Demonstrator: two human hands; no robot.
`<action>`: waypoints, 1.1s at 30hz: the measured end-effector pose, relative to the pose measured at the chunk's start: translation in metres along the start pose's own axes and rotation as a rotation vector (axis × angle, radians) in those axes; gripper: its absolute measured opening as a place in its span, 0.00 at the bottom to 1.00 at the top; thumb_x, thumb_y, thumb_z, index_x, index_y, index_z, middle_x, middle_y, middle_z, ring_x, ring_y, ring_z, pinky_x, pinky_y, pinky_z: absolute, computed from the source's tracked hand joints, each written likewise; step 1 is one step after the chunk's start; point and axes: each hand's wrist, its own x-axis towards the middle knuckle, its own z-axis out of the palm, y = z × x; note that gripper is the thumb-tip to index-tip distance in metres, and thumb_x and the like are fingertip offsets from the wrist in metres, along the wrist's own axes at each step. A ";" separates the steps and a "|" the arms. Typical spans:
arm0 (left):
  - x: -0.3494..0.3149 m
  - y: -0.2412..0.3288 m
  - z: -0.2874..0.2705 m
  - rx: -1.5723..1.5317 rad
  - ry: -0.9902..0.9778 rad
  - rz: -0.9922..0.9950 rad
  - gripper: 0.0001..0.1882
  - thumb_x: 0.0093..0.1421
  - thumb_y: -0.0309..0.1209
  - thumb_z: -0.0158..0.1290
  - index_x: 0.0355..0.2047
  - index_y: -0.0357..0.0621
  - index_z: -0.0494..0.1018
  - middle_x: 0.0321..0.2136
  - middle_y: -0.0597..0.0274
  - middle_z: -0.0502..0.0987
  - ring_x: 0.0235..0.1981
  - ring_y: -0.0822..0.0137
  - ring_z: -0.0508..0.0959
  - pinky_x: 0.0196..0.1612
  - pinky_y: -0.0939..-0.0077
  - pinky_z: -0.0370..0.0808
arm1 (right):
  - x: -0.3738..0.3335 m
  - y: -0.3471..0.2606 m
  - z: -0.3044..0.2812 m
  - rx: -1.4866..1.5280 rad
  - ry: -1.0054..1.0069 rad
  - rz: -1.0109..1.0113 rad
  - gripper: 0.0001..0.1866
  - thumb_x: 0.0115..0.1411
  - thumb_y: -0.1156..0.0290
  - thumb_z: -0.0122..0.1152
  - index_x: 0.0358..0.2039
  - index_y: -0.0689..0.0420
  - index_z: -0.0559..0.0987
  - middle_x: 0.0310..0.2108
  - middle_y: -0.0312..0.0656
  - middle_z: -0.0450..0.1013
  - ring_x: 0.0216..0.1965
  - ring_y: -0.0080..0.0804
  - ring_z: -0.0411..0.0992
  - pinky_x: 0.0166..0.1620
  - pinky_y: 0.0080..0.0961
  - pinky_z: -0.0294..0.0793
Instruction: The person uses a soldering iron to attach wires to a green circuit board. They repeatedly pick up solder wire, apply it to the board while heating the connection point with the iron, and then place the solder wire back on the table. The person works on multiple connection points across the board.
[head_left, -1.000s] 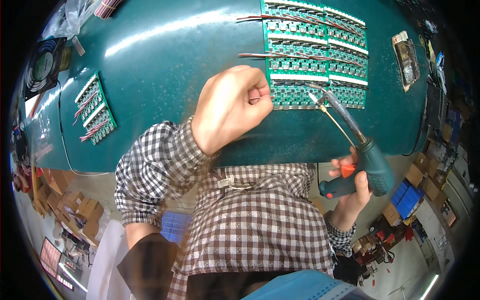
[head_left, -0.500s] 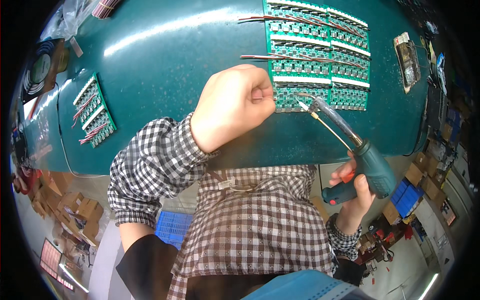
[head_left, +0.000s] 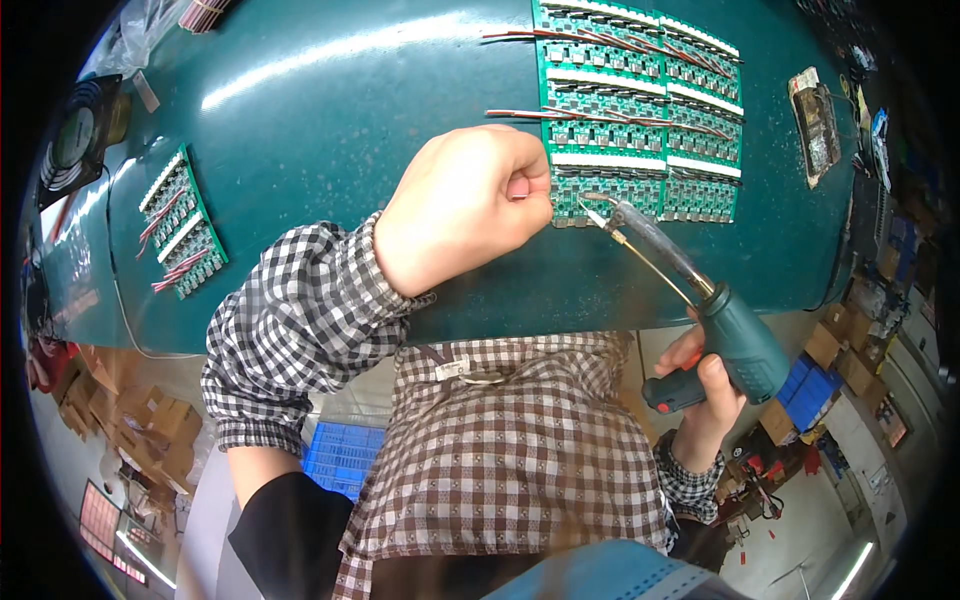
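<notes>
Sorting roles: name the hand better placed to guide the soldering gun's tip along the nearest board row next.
Probably the right hand: it grips the soldering gun, tip at that board row. The left hand is closed at the row's left end.

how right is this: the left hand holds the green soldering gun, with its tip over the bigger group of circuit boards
The hand is wrong: the head view shows the right hand holding the green soldering gun, with its tip over the bigger group of circuit boards.
</notes>
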 end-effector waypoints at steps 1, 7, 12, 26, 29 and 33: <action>0.001 0.001 -0.001 0.002 -0.011 -0.003 0.04 0.47 0.25 0.54 0.23 0.36 0.72 0.19 0.61 0.70 0.21 0.73 0.70 0.26 0.77 0.69 | 0.000 -0.001 0.000 -0.006 -0.001 -0.005 0.33 0.55 0.57 0.62 0.48 0.76 0.70 0.23 0.42 0.70 0.22 0.32 0.72 0.26 0.25 0.75; 0.005 0.001 -0.002 0.042 -0.017 0.030 0.04 0.46 0.25 0.54 0.22 0.37 0.72 0.19 0.61 0.70 0.20 0.71 0.70 0.26 0.76 0.69 | -0.001 0.001 -0.002 -0.052 -0.030 -0.021 0.33 0.54 0.57 0.63 0.48 0.76 0.70 0.23 0.43 0.70 0.22 0.32 0.72 0.26 0.26 0.75; 0.006 -0.002 0.000 0.061 0.004 0.077 0.04 0.45 0.24 0.55 0.21 0.37 0.72 0.19 0.60 0.70 0.20 0.69 0.70 0.26 0.75 0.69 | -0.002 -0.001 -0.004 0.015 -0.078 -0.032 0.18 0.54 0.67 0.63 0.37 0.71 0.75 0.26 0.48 0.74 0.27 0.37 0.75 0.34 0.31 0.77; 0.008 -0.001 0.000 0.016 -0.028 0.042 0.03 0.45 0.23 0.55 0.21 0.37 0.72 0.18 0.62 0.69 0.20 0.74 0.69 0.25 0.78 0.68 | -0.004 0.000 -0.005 -0.052 -0.136 -0.052 0.13 0.54 0.74 0.64 0.37 0.69 0.76 0.28 0.48 0.75 0.30 0.36 0.75 0.36 0.31 0.76; 0.008 -0.003 0.000 0.041 -0.015 0.086 0.03 0.46 0.23 0.55 0.22 0.37 0.72 0.18 0.63 0.70 0.20 0.74 0.69 0.25 0.78 0.68 | -0.005 -0.001 -0.002 -0.066 -0.126 -0.054 0.13 0.53 0.76 0.64 0.38 0.69 0.76 0.28 0.48 0.75 0.30 0.35 0.75 0.36 0.31 0.77; 0.007 -0.003 0.000 0.011 -0.031 0.044 0.03 0.46 0.23 0.55 0.22 0.38 0.72 0.19 0.63 0.70 0.20 0.73 0.69 0.26 0.78 0.68 | -0.006 0.002 -0.004 -0.099 -0.149 -0.041 0.13 0.53 0.76 0.64 0.38 0.68 0.76 0.29 0.47 0.75 0.32 0.35 0.75 0.37 0.31 0.76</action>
